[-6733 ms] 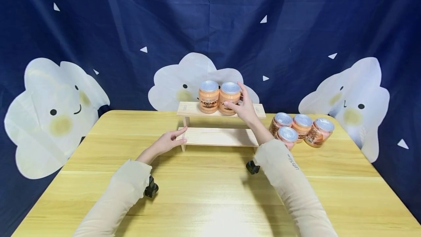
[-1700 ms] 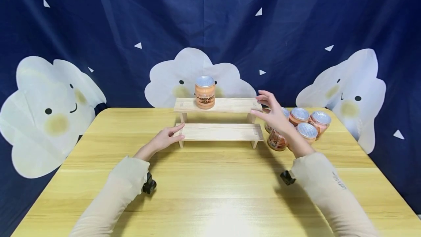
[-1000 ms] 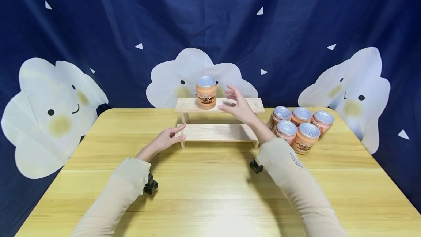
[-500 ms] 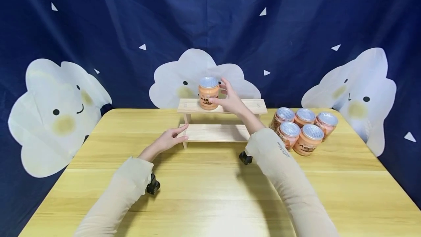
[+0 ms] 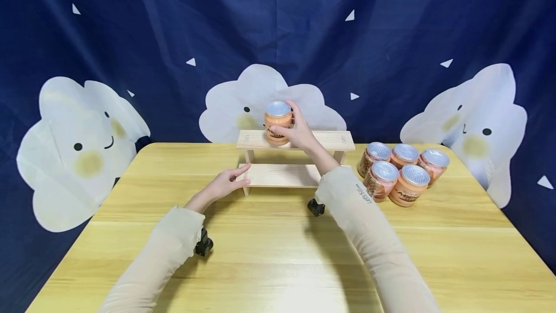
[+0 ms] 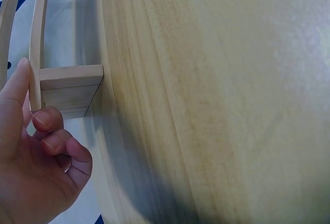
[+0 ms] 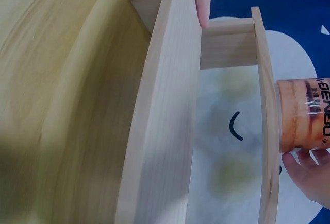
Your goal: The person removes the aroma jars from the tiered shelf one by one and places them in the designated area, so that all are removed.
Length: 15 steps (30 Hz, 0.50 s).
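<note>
A two-tier wooden shelf rack (image 5: 282, 176) stands at the back of the table. On its upper board is an upright orange jar (image 5: 276, 122) with a silver lid and dark lettering. My right hand (image 5: 299, 132) grips this jar from its right side, thumb across the front; in the right wrist view the jar's base (image 7: 294, 118) is at the upper board's edge. My left hand (image 5: 223, 183) pinches the left end of the lower board, and in the left wrist view its other fingers (image 6: 69, 149) are curled beside the board's end.
Several similar jars (image 5: 408, 185) stand close together on the table (image 5: 260, 250), right of the rack. A dark blue curtain (image 5: 278, 28) with white cloud shapes hangs behind the table.
Two jars were on the upper board; the right one now stands in the group on the table. My right hand came back left and took hold of the other jar. The left hand stayed put.
</note>
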{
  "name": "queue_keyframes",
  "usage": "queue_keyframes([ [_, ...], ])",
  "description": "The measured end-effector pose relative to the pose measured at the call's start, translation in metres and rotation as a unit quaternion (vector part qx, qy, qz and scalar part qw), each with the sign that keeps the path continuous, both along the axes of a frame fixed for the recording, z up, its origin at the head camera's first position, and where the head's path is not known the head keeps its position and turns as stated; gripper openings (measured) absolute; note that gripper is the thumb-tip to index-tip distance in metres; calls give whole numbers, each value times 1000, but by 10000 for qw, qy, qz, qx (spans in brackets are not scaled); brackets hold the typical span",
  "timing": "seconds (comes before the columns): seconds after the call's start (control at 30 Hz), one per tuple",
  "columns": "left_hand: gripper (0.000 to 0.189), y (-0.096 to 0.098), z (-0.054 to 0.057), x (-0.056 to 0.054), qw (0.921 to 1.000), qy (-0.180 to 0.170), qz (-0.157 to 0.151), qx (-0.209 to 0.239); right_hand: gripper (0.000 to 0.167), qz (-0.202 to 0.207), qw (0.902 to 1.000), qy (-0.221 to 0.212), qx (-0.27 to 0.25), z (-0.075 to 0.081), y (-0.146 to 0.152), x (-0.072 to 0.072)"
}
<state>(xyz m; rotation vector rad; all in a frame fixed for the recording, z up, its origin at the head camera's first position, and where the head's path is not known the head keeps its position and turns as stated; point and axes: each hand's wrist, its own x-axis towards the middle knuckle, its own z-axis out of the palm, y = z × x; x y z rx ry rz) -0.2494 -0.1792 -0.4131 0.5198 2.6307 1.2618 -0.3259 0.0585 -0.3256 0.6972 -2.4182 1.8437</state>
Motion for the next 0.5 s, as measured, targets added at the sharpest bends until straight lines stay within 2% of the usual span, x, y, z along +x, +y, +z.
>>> queue_keyframes([
  [0.27,59,-2,1,2,10000,-78,11,32,78,-63,9999,-59,-131,2,13,9],
  [0.5,59,-1,1,1,10000,-57,10,16,76,-139,9998,-129,42,5,45,22],
])
